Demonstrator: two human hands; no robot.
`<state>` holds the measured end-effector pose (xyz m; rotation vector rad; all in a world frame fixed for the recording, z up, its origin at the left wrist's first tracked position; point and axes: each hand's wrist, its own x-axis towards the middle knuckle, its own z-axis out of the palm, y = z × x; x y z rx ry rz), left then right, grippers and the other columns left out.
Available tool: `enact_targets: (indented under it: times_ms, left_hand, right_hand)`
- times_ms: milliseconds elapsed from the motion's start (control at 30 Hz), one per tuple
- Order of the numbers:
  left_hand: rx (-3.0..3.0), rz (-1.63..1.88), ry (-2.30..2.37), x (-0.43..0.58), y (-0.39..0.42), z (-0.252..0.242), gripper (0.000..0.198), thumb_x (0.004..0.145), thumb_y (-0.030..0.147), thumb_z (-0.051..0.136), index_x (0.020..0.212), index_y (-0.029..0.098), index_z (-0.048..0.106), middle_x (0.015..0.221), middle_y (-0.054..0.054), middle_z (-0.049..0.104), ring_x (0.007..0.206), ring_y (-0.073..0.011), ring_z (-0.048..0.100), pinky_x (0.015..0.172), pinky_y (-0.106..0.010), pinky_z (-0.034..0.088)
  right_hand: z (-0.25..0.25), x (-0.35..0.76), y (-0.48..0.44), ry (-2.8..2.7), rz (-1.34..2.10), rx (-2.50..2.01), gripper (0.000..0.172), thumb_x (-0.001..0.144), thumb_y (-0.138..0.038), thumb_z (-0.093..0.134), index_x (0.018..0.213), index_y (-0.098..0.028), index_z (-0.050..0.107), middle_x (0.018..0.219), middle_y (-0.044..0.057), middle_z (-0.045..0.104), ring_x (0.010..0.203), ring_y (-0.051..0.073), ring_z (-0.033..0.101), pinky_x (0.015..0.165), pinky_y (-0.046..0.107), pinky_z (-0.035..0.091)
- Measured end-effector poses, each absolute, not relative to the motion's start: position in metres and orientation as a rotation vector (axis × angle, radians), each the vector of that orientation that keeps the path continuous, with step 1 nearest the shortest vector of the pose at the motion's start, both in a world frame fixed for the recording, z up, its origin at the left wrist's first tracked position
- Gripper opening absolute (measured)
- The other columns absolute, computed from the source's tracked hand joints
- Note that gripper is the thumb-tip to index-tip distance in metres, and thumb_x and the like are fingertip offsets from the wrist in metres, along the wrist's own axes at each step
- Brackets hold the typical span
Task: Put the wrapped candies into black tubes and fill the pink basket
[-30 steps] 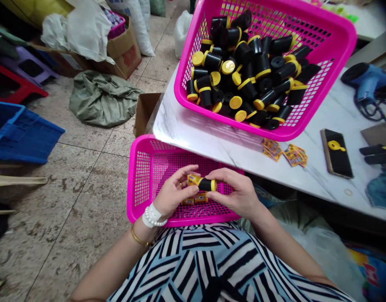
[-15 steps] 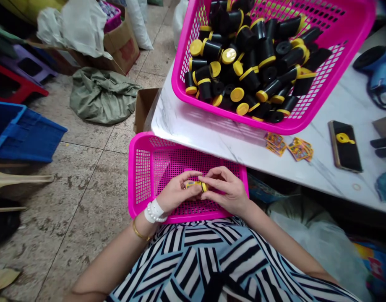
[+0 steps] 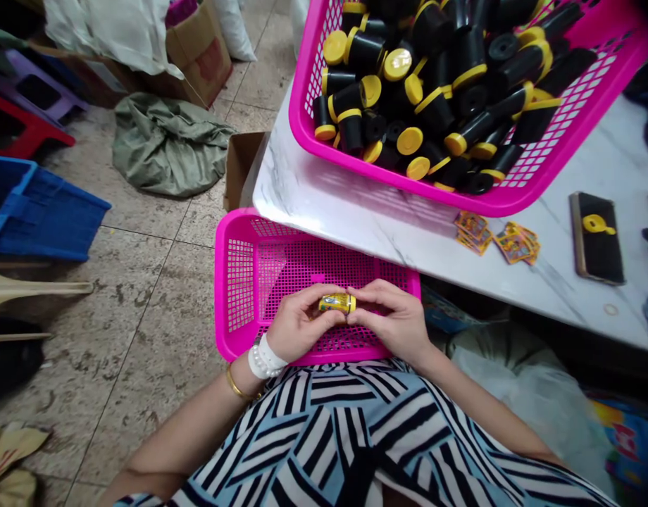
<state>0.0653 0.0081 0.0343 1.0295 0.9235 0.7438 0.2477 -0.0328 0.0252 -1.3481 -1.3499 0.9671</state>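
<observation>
A small canister (image 3: pixel 335 303) with a yellow printed label lies sideways between my two hands, above a pink basket (image 3: pixel 235 355) at my lap. My left hand (image 3: pixel 298 322) is closed around its left end, with the thumb below and the fingers above. At the yellow right end, my right hand (image 3: pixel 395 318) pinches with thumb and fingertips. Parts of the canister are hidden behind the fingers. Up on the table stands a larger pink basket (image 3: pixel 303 134) heaped with black canisters (image 3: pixel 350 130) that have yellow lids.
The white marbled table (image 3: pixel 398 243) has its edge just over the lap basket. Small printed stickers (image 3: pixel 517 243) and a phone (image 3: pixel 599 250) with a yellow ring-shaped piece (image 3: pixel 599 224) lie on it. To the left are a blue crate (image 3: pixel 49 211) and a grey-green sack (image 3: pixel 168 144) on the floor.
The canister has turned so its printed label faces up. My right hand has shifted slightly right, its fingers now at the canister's end. The view has moved a little closer.
</observation>
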Motion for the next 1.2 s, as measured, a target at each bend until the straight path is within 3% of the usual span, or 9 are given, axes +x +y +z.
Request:
enact_targets:
  times_ms: [167,333,433,533,633,733,900,1067,1200]
  left_hand:
    - [1.304,0.710,0.911,0.068,0.008,0.038,0.029,0.073,0.013,0.076,0.100,0.024,0.077,0.101,-0.009,0.071,0.098,-0.0220,0.062,0.094,-0.033,0.046]
    - [0.970,0.614,0.876,0.064,0.011,0.029,0.049,0.079,0.036,0.074,0.124,0.022,0.060,0.083,-0.006,0.068,0.064,-0.0158,0.062,0.058,-0.025,0.048]
    - [0.835,0.527,0.871,0.062,0.013,0.022,0.035,0.086,0.044,0.064,0.106,0.016,0.064,0.067,-0.003,0.063,0.048,-0.0108,0.052,0.046,-0.021,0.039]
    - [1.035,0.650,0.918,0.064,0.012,0.023,0.022,0.082,0.029,0.071,0.100,0.018,0.068,0.084,-0.006,0.067,0.068,-0.0139,0.061,0.064,-0.024,0.049]
    - [1.352,0.771,0.946,0.067,0.010,0.029,0.018,0.082,0.019,0.069,0.100,0.022,0.073,0.097,-0.007,0.069,0.092,-0.0187,0.062,0.086,-0.029,0.048]
    - [1.434,0.732,0.928,0.067,0.009,0.032,0.017,0.082,0.019,0.070,0.097,0.023,0.076,0.095,-0.008,0.070,0.091,-0.0196,0.062,0.087,-0.029,0.047]
    - [1.007,0.664,0.927,0.063,0.007,0.026,0.040,0.080,0.033,0.073,0.117,0.020,0.066,0.089,-0.007,0.069,0.069,-0.0152,0.062,0.061,-0.024,0.050]
    - [0.833,0.615,0.986,0.060,0.006,0.016,0.032,0.077,0.043,0.075,0.085,0.014,0.065,0.065,0.001,0.059,0.046,-0.0054,0.048,0.045,-0.017,0.037]
    - [0.749,0.571,0.966,0.062,0.005,0.015,0.033,0.080,0.047,0.070,0.087,0.015,0.060,0.065,0.002,0.059,0.043,-0.0046,0.047,0.041,-0.016,0.033]
  right_hand:
    - [0.018,0.245,-0.037,-1.088,1.205,-1.349,0.022,0.073,-0.031,0.081,0.094,-0.024,0.078,0.085,0.003,0.070,0.080,0.017,0.069,0.074,0.032,0.060]
    - [0.014,0.252,-0.036,-1.369,0.824,-1.368,0.024,0.076,-0.026,0.078,0.100,-0.026,0.076,0.096,0.006,0.071,0.088,0.019,0.068,0.077,0.035,0.060]
    - [0.013,0.254,-0.036,-1.554,0.746,-1.288,0.025,0.075,-0.025,0.079,0.100,-0.026,0.077,0.097,0.007,0.074,0.086,0.019,0.070,0.077,0.036,0.060]
    - [0.010,0.248,-0.036,-1.369,0.882,-1.367,0.025,0.074,-0.029,0.080,0.098,-0.025,0.077,0.088,0.005,0.073,0.080,0.018,0.069,0.071,0.033,0.060]
    - [0.006,0.241,-0.036,-1.016,1.215,-1.409,0.023,0.072,-0.035,0.081,0.091,-0.023,0.078,0.082,0.003,0.073,0.074,0.016,0.070,0.067,0.031,0.061]
    - [0.005,0.238,-0.036,-0.773,1.511,-1.329,0.024,0.069,-0.036,0.083,0.086,-0.020,0.076,0.078,0.001,0.075,0.065,0.015,0.070,0.064,0.031,0.062]
    - [0.007,0.241,-0.038,-0.689,1.512,-1.283,0.030,0.065,-0.033,0.086,0.087,-0.018,0.072,0.079,0.001,0.074,0.065,0.015,0.071,0.065,0.031,0.064]
    - [0.009,0.245,-0.041,-0.954,1.482,-1.268,0.035,0.072,-0.028,0.081,0.105,-0.021,0.070,0.085,0.002,0.071,0.070,0.014,0.070,0.068,0.030,0.062]
    - [0.011,0.248,-0.042,-1.425,1.024,-1.336,0.027,0.078,-0.023,0.076,0.105,-0.025,0.073,0.103,0.006,0.067,0.091,0.018,0.067,0.080,0.034,0.060]
